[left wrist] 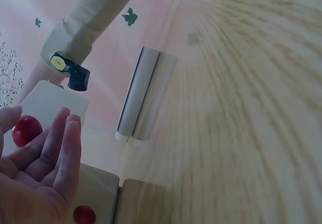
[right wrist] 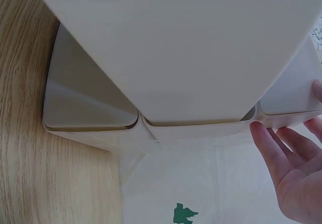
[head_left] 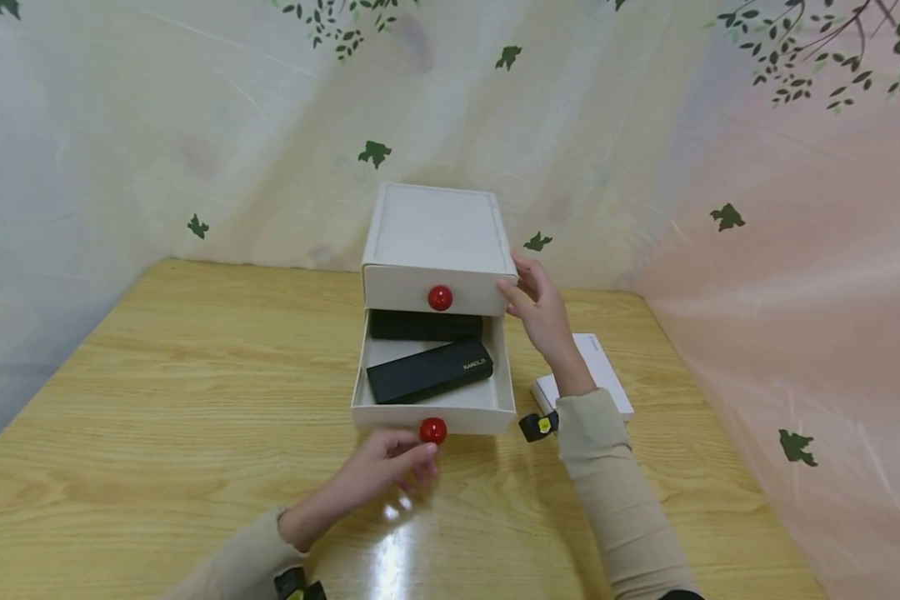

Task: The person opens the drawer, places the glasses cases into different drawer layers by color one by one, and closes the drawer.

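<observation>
The lower drawer [head_left: 386, 418] of a white drawer unit [head_left: 441, 225] stands pulled out on the desk [head_left: 157, 400]. Two black boxes [head_left: 431, 372] lie inside, the front one slanted. The left hand [head_left: 382, 467] is at the drawer's red knob [head_left: 433, 431], grip apart; contact cannot be confirmed. The right hand [head_left: 543, 317] rests against the unit's upper right side, thumb and fingers apart. A white box [head_left: 606, 375] lies to the right, partly hidden by the right forearm [head_left: 622, 492].
</observation>
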`<state>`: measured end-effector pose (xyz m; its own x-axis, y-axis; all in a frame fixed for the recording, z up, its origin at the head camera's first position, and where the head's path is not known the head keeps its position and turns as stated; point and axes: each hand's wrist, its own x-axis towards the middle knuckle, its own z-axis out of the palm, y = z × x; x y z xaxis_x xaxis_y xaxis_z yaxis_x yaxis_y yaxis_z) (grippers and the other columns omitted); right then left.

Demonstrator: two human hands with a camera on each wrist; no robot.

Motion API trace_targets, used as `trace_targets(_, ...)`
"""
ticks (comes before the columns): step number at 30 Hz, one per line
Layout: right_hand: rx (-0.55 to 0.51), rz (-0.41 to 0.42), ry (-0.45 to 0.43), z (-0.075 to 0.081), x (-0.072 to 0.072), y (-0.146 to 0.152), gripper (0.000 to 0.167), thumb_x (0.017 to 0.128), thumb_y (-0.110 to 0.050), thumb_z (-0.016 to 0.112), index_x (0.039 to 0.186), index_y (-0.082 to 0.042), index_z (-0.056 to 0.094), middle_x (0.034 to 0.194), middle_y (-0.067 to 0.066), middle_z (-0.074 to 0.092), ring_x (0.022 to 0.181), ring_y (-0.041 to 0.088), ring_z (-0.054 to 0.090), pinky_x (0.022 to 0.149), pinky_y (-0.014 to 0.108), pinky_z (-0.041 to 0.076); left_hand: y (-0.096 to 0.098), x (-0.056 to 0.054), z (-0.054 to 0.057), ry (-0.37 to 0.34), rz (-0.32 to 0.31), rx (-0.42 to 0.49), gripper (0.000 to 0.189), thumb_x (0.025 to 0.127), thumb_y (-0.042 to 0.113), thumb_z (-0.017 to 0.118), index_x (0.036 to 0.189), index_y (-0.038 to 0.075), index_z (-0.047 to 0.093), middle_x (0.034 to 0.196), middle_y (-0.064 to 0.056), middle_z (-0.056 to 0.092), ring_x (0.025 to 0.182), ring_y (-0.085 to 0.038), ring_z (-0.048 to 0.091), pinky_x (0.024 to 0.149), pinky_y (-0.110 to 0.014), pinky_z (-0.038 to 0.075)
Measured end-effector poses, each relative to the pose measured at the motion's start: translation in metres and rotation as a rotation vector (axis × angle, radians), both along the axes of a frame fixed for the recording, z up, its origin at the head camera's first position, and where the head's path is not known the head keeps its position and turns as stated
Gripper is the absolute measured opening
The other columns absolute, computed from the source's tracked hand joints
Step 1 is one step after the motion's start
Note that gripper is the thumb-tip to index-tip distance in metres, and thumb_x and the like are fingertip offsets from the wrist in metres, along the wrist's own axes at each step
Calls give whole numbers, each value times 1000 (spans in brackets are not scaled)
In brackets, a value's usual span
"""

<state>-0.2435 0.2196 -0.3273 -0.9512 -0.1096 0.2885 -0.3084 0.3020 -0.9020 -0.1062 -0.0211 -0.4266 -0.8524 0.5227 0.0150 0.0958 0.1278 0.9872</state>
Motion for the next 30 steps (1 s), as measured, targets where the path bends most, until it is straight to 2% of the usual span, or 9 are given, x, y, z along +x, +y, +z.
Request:
trace_targets(7,5,3,-2,-1,-1,-1,54,98,-29,58,147,-17,39,152,9,42,136,29,45,98,58,48,2,-2,-5,-48,39,57,39,98,20,55,106,-19,58,93,-29,69,70,-10,64,61,-24,57)
trace_targets(13,4,3,-4,-1,-1,-1,55,98,-29,58,147,-16,39,152,10,42,137,29,44,99,58,47,4,-4,-4,-71,56,96,41,98,20,56,107,-20,58,92,-28,69,72,-13,66,63,-24,58)
trace_targets(24,24,1,2,-2,0,3,55,98,-30,58,147,-16,39,152,10,42,137,29,44,96,54,51,13,-4,1,-86,87,107,40,98,19,56,105,-20,58,88,-21,71,70,-11,64,63,-24,58)
trace_targets(30,34,6,5,-2,0,4,55,97,-32,58,147,-18,39,152,8,42,137,29,45,96,54,51,17,-9,2,-73,87,117,40,99,17,54,105,-22,57,85,-19,71,70,-10,63,62,-25,58)
